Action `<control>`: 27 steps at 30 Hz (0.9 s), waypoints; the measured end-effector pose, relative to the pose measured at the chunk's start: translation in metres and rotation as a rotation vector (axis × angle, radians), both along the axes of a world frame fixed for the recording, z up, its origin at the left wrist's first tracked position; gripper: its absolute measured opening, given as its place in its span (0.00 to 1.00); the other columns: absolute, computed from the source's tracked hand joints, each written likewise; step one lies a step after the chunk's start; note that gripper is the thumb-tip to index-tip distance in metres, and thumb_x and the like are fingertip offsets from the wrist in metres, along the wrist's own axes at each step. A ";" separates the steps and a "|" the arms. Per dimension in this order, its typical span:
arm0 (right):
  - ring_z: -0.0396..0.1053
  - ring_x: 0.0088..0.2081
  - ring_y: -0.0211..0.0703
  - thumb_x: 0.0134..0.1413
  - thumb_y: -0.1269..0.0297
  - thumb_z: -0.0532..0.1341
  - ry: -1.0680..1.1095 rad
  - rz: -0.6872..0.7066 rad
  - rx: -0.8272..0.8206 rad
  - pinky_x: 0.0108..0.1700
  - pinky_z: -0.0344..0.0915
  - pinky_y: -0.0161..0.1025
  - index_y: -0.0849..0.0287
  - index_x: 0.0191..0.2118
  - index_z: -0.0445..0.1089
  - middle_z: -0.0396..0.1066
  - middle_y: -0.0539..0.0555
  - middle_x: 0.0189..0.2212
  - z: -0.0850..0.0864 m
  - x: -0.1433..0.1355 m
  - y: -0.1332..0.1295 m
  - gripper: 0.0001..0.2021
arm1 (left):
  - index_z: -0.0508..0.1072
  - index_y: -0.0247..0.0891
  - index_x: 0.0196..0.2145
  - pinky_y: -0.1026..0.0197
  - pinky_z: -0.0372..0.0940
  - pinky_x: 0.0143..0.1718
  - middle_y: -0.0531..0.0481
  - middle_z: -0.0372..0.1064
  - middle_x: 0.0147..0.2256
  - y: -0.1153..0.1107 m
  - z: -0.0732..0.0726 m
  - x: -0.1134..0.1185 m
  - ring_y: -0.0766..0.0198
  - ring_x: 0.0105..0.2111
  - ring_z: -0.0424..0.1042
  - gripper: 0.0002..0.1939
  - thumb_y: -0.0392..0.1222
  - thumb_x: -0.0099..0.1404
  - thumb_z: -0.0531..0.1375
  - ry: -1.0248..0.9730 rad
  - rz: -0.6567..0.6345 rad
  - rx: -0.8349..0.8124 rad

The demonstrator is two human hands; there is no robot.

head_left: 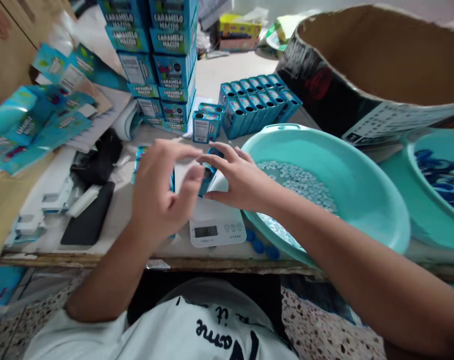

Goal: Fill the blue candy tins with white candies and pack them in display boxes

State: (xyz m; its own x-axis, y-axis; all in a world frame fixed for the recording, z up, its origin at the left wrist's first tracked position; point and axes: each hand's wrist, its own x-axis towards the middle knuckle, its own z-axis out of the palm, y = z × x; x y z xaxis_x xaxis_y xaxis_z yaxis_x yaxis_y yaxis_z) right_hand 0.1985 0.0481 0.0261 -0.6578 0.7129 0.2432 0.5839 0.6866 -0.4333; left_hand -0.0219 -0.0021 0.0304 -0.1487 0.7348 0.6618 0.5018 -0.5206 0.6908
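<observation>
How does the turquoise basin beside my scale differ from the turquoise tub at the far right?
The basin holds small pale pieces; the tub holds dark blue pieces. The right forearm crosses in front of the basin, while no arm covers the tub. The basin's far rim is fully in view; the tub is cut off by the picture's edge. Both are turquoise and open-topped.

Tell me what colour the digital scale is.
The digital scale is white; it shows in the head view, the only one.

Soft light, left hand (162, 186) blurred
</observation>
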 end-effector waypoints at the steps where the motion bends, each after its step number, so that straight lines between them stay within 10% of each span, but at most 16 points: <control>1: 0.57 0.66 0.68 0.47 0.62 0.76 0.015 -0.013 -0.004 0.67 0.54 0.71 0.47 0.59 0.67 0.59 0.60 0.63 -0.002 -0.002 -0.001 0.33 | 0.79 0.43 0.40 0.49 0.68 0.51 0.47 0.76 0.41 -0.005 0.003 0.015 0.56 0.43 0.74 0.26 0.68 0.66 0.59 0.057 -0.055 -0.041; 5: 0.68 0.53 0.57 0.40 0.64 0.77 0.201 -0.066 -0.064 0.58 0.68 0.58 0.52 0.49 0.71 0.65 0.58 0.51 0.000 0.000 0.002 0.28 | 0.67 0.41 0.59 0.49 0.65 0.59 0.40 0.68 0.58 -0.011 0.003 0.047 0.53 0.57 0.70 0.28 0.63 0.71 0.56 -0.086 -0.145 -0.219; 11: 0.71 0.44 0.48 0.47 0.42 0.71 1.079 -0.217 -0.401 0.44 0.75 0.43 0.51 0.45 0.69 0.71 0.52 0.41 0.040 0.010 0.007 0.25 | 0.62 0.45 0.60 0.48 0.60 0.65 0.41 0.63 0.61 0.022 0.004 0.078 0.51 0.63 0.64 0.33 0.67 0.67 0.60 -0.352 -0.074 0.017; 15: 0.75 0.39 0.49 0.57 0.36 0.59 1.395 -0.265 -0.833 0.33 0.75 0.40 0.53 0.41 0.71 0.74 0.53 0.32 0.050 0.017 0.008 0.23 | 0.59 0.46 0.63 0.48 0.67 0.58 0.39 0.64 0.60 0.048 0.001 0.109 0.49 0.60 0.68 0.44 0.65 0.56 0.70 -0.289 -0.310 -0.054; 18: 0.76 0.33 0.48 0.61 0.41 0.55 1.485 -0.363 -1.066 0.30 0.75 0.39 0.55 0.37 0.72 0.75 0.55 0.28 0.041 0.023 0.009 0.22 | 0.68 0.42 0.57 0.51 0.71 0.52 0.42 0.74 0.50 0.051 -0.006 0.124 0.51 0.49 0.76 0.35 0.60 0.57 0.71 -0.230 -0.359 -0.141; 27: 0.74 0.30 0.49 0.64 0.40 0.52 1.573 -0.574 -0.984 0.33 0.75 0.44 0.53 0.34 0.67 0.72 0.51 0.24 0.020 0.025 0.026 0.22 | 0.71 0.40 0.49 0.56 0.73 0.47 0.44 0.78 0.44 0.039 -0.022 0.137 0.55 0.45 0.79 0.30 0.62 0.58 0.69 -0.460 -0.364 -0.180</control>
State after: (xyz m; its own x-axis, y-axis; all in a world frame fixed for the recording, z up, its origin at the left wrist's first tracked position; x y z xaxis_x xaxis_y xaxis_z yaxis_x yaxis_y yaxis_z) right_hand 0.2239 0.0739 0.0457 0.0395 0.9630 -0.2666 -0.6183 -0.1861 -0.7636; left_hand 0.1156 0.0370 0.0086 -0.1084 0.8866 0.4497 -0.0570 -0.4571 0.8876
